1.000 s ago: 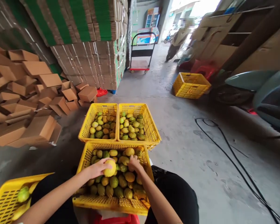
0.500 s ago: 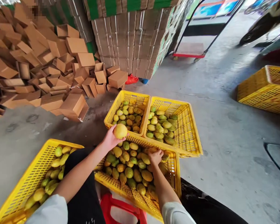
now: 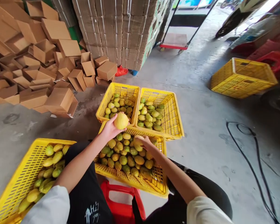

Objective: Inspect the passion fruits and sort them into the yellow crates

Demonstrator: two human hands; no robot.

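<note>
In my left hand (image 3: pixel 112 127) is a smooth yellow papaya (image 3: pixel 121 120), raised over the far rim of the near yellow crate (image 3: pixel 162 183). My right hand (image 3: pixel 146 143) is closed on another papaya (image 3: pixel 138 143), a yellowish one, just above the pile. Several green and yellow papayas (image 3: pixel 123 160) fill the near crate. Beyond it, a left crate (image 3: pixel 100 109) and a right crate (image 3: pixel 175 118) stand side by side, both with papayas inside. Left of my leg is one more crate (image 3: pixel 18 174) with longer green-yellow papayas (image 3: pixel 46 172).
A red plastic stool (image 3: pixel 121 202) shows between my legs. Cardboard boxes (image 3: pixel 58 99) lie heaped at left, beside tall bundled cardboard stacks (image 3: pixel 116 34). A platform trolley (image 3: pixel 175 40), a yellow crate (image 3: pixel 238 81) and a black hose (image 3: pixel 259 161) are to the right.
The view has turned right and down. My right hand has moved from the crate's right side toward its middle and lifted a papaya. My left hand still holds its yellow papaya.
</note>
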